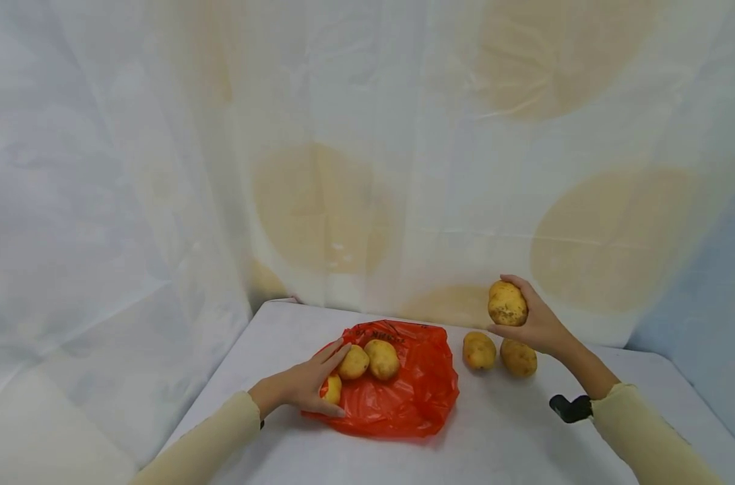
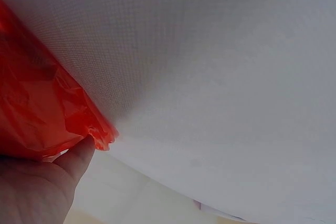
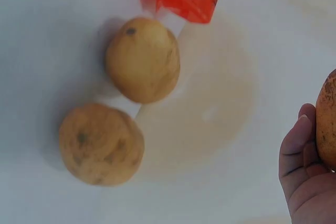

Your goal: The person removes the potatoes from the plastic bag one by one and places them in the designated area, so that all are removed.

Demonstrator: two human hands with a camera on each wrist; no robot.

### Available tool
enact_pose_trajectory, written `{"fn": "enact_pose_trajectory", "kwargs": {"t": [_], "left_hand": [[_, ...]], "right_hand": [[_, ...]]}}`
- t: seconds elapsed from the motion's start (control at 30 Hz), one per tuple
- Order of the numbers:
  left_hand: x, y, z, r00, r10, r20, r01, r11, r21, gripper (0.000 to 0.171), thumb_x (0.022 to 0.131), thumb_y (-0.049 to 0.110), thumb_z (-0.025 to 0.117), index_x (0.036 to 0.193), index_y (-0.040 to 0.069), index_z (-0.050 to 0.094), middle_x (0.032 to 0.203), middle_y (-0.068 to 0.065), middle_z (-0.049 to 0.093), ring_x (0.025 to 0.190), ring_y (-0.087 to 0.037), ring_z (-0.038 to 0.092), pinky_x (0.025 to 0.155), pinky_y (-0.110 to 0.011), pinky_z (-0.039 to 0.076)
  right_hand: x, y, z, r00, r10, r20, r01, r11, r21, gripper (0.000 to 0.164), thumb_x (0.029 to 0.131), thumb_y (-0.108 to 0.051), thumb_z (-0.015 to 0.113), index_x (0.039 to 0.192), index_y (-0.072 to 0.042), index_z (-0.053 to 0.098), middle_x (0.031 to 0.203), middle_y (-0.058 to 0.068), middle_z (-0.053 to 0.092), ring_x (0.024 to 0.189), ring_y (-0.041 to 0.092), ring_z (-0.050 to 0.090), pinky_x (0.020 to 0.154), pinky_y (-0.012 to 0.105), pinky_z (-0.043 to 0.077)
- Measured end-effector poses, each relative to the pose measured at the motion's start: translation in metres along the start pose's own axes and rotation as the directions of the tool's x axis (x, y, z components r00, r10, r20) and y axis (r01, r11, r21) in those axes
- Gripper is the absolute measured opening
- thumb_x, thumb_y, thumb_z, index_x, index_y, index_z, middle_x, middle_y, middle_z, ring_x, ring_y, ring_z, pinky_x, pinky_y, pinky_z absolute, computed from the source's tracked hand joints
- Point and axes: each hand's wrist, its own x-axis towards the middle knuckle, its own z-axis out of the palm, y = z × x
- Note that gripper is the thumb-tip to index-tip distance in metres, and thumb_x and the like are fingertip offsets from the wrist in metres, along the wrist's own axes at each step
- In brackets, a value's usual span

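Observation:
My right hand (image 1: 533, 322) grips a potato (image 1: 507, 304) raised above the table; in the right wrist view the held potato (image 3: 328, 124) is cut off by the frame's edge. At the left side of a red plastic bag (image 1: 412, 387), my left hand (image 1: 306, 384) spreads its fingers and thumb and touches the bag. Two potatoes, a left one (image 1: 354, 362) and a right one (image 1: 382, 359), lie on the bag's left part. A third potato (image 1: 332, 389) shows between left thumb and fingers. The left wrist view shows a digit against the bag's crumpled edge (image 2: 102, 132).
Right of the bag, one potato (image 1: 479, 351) and another potato (image 1: 518, 358) lie side by side on the white-covered table (image 1: 494, 431). A pale curtain (image 1: 434, 168) with tan circles hangs behind the table. A black device (image 1: 570, 408) sits at the right wrist.

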Motion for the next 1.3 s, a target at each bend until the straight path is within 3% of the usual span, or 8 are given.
{"fn": "enact_pose_trajectory", "kwargs": {"t": [0.17, 0.47, 0.6, 1.07, 1.3], "left_hand": [[0.000, 0.000, -0.001, 1.000, -0.006, 0.002, 0.006, 1.000, -0.005, 0.121, 0.071, 0.073, 0.071, 0.159, 0.035, -0.003, 0.167, -0.001, 0.002, 0.147, -0.031, 0.030, 0.110, -0.055, 0.040], [0.001, -0.001, 0.000, 1.000, -0.002, 0.017, 0.002, 1.000, 0.002, 0.121, 0.071, 0.073, 0.071, 0.159, 0.035, -0.003, 0.168, -0.001, 0.001, 0.147, -0.030, 0.029, 0.110, -0.055, 0.040], [0.001, -0.001, -0.002, 1.000, -0.006, 0.010, 0.006, 1.000, 0.006, 0.120, 0.072, 0.074, 0.070, 0.159, 0.036, -0.003, 0.168, -0.001, 0.001, 0.147, -0.030, 0.030, 0.110, -0.054, 0.041], [0.001, 0.001, 0.001, 1.000, 0.000, 0.004, 0.000, 1.000, -0.011, 0.120, 0.072, 0.073, 0.070, 0.159, 0.036, -0.003, 0.168, -0.001, 0.002, 0.147, -0.031, 0.029, 0.111, -0.055, 0.040], [0.000, -0.001, 0.002, 1.000, -0.006, 0.001, 0.006, 1.000, -0.014, 0.120, 0.072, 0.074, 0.070, 0.158, 0.038, -0.004, 0.168, 0.000, 0.001, 0.148, -0.030, 0.028, 0.110, -0.055, 0.040]], "right_hand": [[-0.003, 0.014, -0.012, 0.999, 0.007, -0.039, -0.008, 1.000, -0.030, 0.098, 0.080, -0.023, 0.084, 0.155, -0.012, 0.020, 0.143, 0.021, 0.039, 0.109, 0.034, 0.053, 0.079, 0.022, 0.050], [-0.014, 0.043, -0.023, 0.989, 0.129, -0.070, -0.135, 0.988, -0.081, 0.103, 0.083, -0.030, 0.081, 0.157, -0.011, 0.013, 0.143, 0.029, 0.036, 0.110, 0.041, 0.051, 0.082, 0.043, 0.051], [-0.017, 0.055, -0.028, 0.983, 0.166, -0.079, -0.173, 0.981, -0.088, 0.104, 0.084, -0.032, 0.080, 0.158, -0.011, 0.010, 0.143, 0.030, 0.035, 0.112, 0.042, 0.050, 0.083, 0.046, 0.052], [-0.035, 0.094, -0.030, 0.949, 0.314, -0.034, -0.316, 0.943, -0.101, 0.107, 0.086, -0.044, 0.076, 0.157, -0.004, 0.006, 0.142, 0.034, 0.034, 0.110, 0.044, 0.050, 0.079, 0.042, 0.051], [-0.043, 0.108, -0.028, 0.925, 0.379, -0.002, -0.378, 0.923, -0.067, 0.107, 0.087, -0.042, 0.074, 0.156, 0.000, 0.003, 0.137, 0.036, 0.034, 0.109, 0.044, 0.051, 0.074, 0.037, 0.051]]}}
